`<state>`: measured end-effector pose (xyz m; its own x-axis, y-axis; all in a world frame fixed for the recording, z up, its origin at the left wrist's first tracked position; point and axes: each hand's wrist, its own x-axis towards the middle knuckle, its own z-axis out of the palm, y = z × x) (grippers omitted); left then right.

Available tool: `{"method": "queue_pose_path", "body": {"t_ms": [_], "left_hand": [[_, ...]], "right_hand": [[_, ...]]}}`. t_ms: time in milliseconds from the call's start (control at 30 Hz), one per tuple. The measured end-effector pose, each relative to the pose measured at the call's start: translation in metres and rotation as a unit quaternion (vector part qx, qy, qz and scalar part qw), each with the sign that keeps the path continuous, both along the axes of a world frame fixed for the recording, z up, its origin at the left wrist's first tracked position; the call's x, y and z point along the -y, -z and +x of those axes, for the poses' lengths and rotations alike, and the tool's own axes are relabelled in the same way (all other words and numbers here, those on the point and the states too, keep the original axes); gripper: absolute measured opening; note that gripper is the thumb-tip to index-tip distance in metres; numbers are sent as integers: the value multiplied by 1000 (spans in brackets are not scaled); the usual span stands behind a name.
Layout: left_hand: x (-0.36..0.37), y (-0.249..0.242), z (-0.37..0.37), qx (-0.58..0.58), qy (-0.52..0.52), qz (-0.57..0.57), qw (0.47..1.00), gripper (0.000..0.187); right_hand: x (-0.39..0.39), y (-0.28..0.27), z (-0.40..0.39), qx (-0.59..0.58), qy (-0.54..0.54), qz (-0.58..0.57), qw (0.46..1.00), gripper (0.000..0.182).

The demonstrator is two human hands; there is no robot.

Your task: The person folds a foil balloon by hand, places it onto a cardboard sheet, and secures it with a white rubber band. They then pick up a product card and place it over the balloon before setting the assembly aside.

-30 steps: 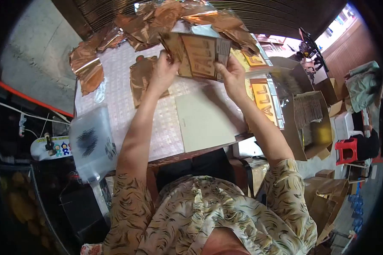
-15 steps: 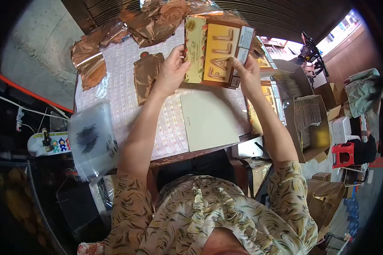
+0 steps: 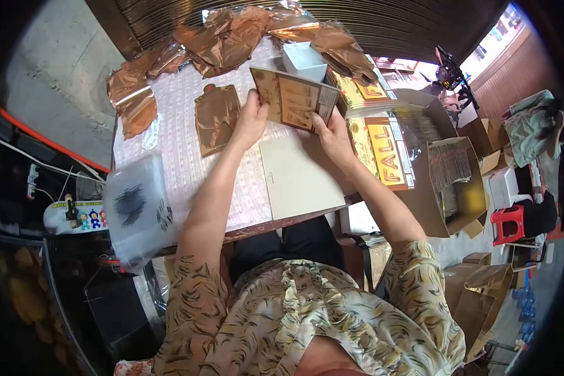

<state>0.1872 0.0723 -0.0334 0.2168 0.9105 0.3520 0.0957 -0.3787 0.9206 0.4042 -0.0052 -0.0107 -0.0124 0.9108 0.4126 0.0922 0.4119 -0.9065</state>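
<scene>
A printed card reading FALL (image 3: pixel 292 100) is held tilted above the table between my two hands. My left hand (image 3: pixel 252 120) pinches its left edge, and my right hand (image 3: pixel 332 130) grips its lower right corner with the thumb on its face. Below lies a plain cream board (image 3: pixel 304 178). Left of my left hand is a flat copper foil piece (image 3: pixel 217 119). More FALL cards (image 3: pixel 385 150) lie to the right of my right hand. Behind the held card a light blue-white box (image 3: pixel 304 61) shows.
Crumpled copper foil packs (image 3: pixel 232 41) line the table's far edge. Clear plastic bags (image 3: pixel 138 203) hang over its left corner. Cardboard boxes of stacked cards (image 3: pixel 450 166) stand at the right, with a red stool (image 3: pixel 507 225) beyond.
Both hands have lowered the card and tipped it back, so its face is more slanted. My right hand has moved left, uncovering the cards at the right and the light box behind.
</scene>
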Motion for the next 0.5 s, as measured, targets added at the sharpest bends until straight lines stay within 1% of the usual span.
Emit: {"method": "queue_pose_path", "body": {"t_ms": [33,67,133,167,267,300,333,367,433,467,500], "left_hand": [[0,-1,1,0,-5,-7,1000,32],[-2,-2,-1,0,-5,-7,1000,32],[10,-30,-1,-30,12,-28,999,31],[17,-44,-1,-30,14,-32,999,31],[42,-88,-2,-42,32,-48,997,29],[51,-102,-2,-6,86,-58,995,30],[60,-108,-2,29,140,-68,987,30],[66,-108,1,87,166,-73,980,33],[83,-118,4,95,186,-73,975,34],[92,-120,6,102,204,-76,971,35],[95,-120,8,147,217,-98,960,33]], "right_hand": [[-3,1,-1,-37,-6,-17,999,33],[-7,0,2,-36,-7,-18,999,33],[-12,-8,9,-33,-10,-13,999,30],[-8,-21,9,-43,3,-11,999,26],[7,-60,25,-11,11,-9,1000,29],[14,-71,35,25,18,-22,999,31],[23,-81,40,25,19,-21,999,31],[33,-88,44,1,21,-36,999,32],[51,-92,50,-57,11,-44,997,36],[60,-95,53,-56,15,-51,997,36],[73,-101,54,-52,16,-69,996,37]]}}
